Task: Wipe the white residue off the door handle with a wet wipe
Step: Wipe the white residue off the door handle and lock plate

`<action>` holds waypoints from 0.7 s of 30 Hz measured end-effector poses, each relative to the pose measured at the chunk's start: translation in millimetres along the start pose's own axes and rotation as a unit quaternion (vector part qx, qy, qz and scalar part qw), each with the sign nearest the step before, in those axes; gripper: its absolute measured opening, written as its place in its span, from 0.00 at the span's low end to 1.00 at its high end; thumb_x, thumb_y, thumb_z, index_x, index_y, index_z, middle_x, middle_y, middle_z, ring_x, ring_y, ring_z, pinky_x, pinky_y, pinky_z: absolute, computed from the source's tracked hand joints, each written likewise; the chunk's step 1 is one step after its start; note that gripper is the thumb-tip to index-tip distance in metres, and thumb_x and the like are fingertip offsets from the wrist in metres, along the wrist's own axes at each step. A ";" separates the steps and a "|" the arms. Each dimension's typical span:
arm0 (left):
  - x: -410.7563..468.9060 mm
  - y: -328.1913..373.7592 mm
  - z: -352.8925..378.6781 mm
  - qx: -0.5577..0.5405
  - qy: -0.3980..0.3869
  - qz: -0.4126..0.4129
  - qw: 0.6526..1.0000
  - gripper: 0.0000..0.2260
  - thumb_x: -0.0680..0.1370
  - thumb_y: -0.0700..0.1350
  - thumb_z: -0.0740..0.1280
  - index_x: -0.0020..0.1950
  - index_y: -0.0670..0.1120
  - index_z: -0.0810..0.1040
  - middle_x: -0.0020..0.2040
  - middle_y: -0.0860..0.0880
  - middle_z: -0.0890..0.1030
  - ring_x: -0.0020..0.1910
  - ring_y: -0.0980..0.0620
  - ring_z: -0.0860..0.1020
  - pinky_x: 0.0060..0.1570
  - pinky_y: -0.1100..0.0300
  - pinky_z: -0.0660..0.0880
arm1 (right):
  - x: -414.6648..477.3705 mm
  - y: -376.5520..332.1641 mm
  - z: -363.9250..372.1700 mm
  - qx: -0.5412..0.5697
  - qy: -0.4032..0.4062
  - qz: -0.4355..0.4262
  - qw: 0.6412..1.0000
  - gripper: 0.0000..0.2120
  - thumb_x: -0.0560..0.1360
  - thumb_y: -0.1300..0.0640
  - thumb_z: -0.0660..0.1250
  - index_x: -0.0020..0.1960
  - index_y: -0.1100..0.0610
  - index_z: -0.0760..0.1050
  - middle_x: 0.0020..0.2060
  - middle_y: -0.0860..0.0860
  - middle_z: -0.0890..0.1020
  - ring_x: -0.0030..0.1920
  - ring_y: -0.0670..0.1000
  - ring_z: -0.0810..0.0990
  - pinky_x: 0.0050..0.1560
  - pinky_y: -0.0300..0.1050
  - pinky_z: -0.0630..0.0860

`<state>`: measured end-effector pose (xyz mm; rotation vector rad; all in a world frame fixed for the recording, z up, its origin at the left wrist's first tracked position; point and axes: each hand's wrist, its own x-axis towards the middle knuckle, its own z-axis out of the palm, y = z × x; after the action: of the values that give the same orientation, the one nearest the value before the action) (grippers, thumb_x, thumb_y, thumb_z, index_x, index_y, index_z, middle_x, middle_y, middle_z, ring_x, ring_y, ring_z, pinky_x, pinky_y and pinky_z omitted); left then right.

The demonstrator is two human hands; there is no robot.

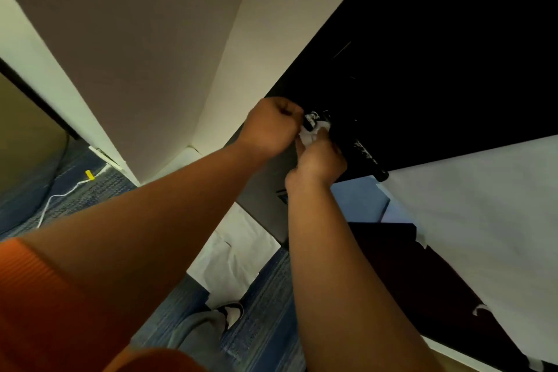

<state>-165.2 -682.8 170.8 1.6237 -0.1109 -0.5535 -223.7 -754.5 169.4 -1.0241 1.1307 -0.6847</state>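
A black lever door handle (363, 151) with white smears along it sticks out from a dark door (422, 63). My right hand (318, 161) presses a crumpled white wet wipe (311, 136) against the handle's base, where more white residue shows. My left hand (271, 127) is clenched in a fist right beside the base, at the door's edge; what it grips is hidden.
White paper (483, 220) is taped over the lower part of the door. A white wall corner (169, 84) stands to the left. On the blue carpet lie a white cable with a yellow tag (89, 175) and white sheets (235, 260). My shoe (232, 312) shows below.
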 end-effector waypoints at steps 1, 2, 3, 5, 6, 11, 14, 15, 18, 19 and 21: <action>0.6 -1.4 -2.3 0.000 -0.001 0.003 1.000 0.08 0.77 0.41 0.69 0.50 0.51 0.85 0.47 0.53 0.85 0.49 0.56 0.82 0.53 0.60 0.78 | 0.0 1.2 -2.1 -0.005 -0.004 -0.026 1.000 0.05 0.78 0.60 0.69 0.50 0.58 0.84 0.48 0.56 0.86 0.51 0.56 0.86 0.53 0.54 0.83; 1.1 -3.5 -4.3 -0.003 0.001 0.005 1.000 0.07 0.77 0.42 0.68 0.49 0.53 0.85 0.47 0.54 0.85 0.49 0.55 0.82 0.54 0.59 0.78 | -0.9 0.3 -3.7 -0.013 -0.006 -0.058 0.998 0.06 0.77 0.61 0.69 0.46 0.55 0.84 0.45 0.53 0.87 0.50 0.55 0.85 0.55 0.56 0.82; 1.0 -5.3 -5.7 -0.008 0.005 0.008 1.000 0.08 0.76 0.43 0.68 0.47 0.54 0.84 0.46 0.54 0.85 0.49 0.54 0.83 0.56 0.57 0.79 | 1.2 -0.1 -4.7 -0.031 -0.006 -0.093 0.995 0.08 0.77 0.62 0.69 0.43 0.52 0.84 0.42 0.49 0.86 0.49 0.53 0.85 0.56 0.56 0.82; -0.6 -8.5 -7.5 -0.020 0.015 0.008 1.000 0.08 0.76 0.44 0.67 0.43 0.56 0.83 0.44 0.54 0.85 0.49 0.52 0.83 0.57 0.53 0.80 | 6.9 -0.7 -4.1 -0.108 -0.002 -0.172 0.979 0.06 0.77 0.60 0.69 0.51 0.55 0.84 0.46 0.48 0.86 0.50 0.48 0.84 0.56 0.52 0.81; -1.5 -10.3 -8.0 -0.025 0.017 0.007 1.000 0.09 0.77 0.43 0.67 0.42 0.56 0.83 0.43 0.54 0.85 0.48 0.52 0.84 0.57 0.53 0.80 | 8.0 -1.0 -3.1 -0.148 -0.001 -0.198 0.969 0.09 0.77 0.58 0.69 0.56 0.57 0.83 0.50 0.49 0.85 0.51 0.46 0.83 0.56 0.48 0.81; -7.2 -18.1 -7.0 -0.034 0.001 0.001 0.999 0.08 0.79 0.42 0.67 0.49 0.52 0.84 0.44 0.54 0.84 0.44 0.54 0.81 0.48 0.57 0.78 | 2.2 7.9 -5.7 -0.139 -0.057 -0.212 0.966 0.11 0.80 0.63 0.66 0.60 0.62 0.81 0.54 0.50 0.84 0.47 0.34 0.81 0.52 0.28 0.75; -9.5 -19.8 -9.1 -0.029 -0.001 0.003 1.000 0.08 0.79 0.42 0.67 0.46 0.54 0.84 0.43 0.54 0.83 0.46 0.52 0.82 0.50 0.54 0.80 | -8.2 18.1 -10.6 -0.147 -0.066 -0.209 0.965 0.18 0.80 0.69 0.61 0.68 0.61 0.75 0.61 0.54 0.79 0.49 0.31 0.78 0.53 0.25 0.73; -10.0 -20.0 -10.6 -0.030 0.000 0.003 1.000 0.09 0.79 0.42 0.67 0.46 0.54 0.83 0.43 0.54 0.84 0.47 0.52 0.82 0.49 0.54 0.80 | -11.8 18.0 -12.0 -0.166 -0.059 -0.203 0.963 0.19 0.80 0.68 0.60 0.70 0.59 0.74 0.62 0.53 0.79 0.51 0.35 0.78 0.54 0.29 0.75; -12.7 -20.5 -17.3 -0.034 0.004 0.005 0.999 0.09 0.79 0.41 0.66 0.46 0.54 0.83 0.43 0.53 0.84 0.46 0.52 0.82 0.48 0.55 0.80 | -12.1 6.1 -10.5 -0.195 -0.034 -0.204 0.959 0.13 0.82 0.63 0.60 0.57 0.53 0.82 0.47 0.42 0.82 0.44 0.34 0.80 0.46 0.30 0.75; -13.3 -20.0 -18.9 -0.034 0.006 0.006 0.999 0.09 0.79 0.41 0.66 0.46 0.54 0.83 0.43 0.53 0.83 0.46 0.53 0.82 0.48 0.55 0.80 | -11.4 0.3 -7.5 -0.205 -0.025 -0.210 0.956 0.12 0.82 0.62 0.61 0.50 0.51 0.82 0.42 0.40 0.82 0.41 0.33 0.81 0.43 0.30 0.75; -15.6 -18.9 -21.5 -0.034 0.011 0.007 0.999 0.10 0.79 0.41 0.65 0.45 0.54 0.83 0.42 0.54 0.83 0.45 0.53 0.82 0.49 0.54 0.80 | -12.8 -5.3 -2.9 -0.214 -0.028 -0.233 0.948 0.10 0.82 0.61 0.62 0.51 0.56 0.82 0.44 0.47 0.84 0.44 0.38 0.83 0.46 0.31 0.78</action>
<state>-174.6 -654.5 157.8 1.5610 -0.0870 -0.5236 -230.2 -746.5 179.1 -1.7052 1.0156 -0.7902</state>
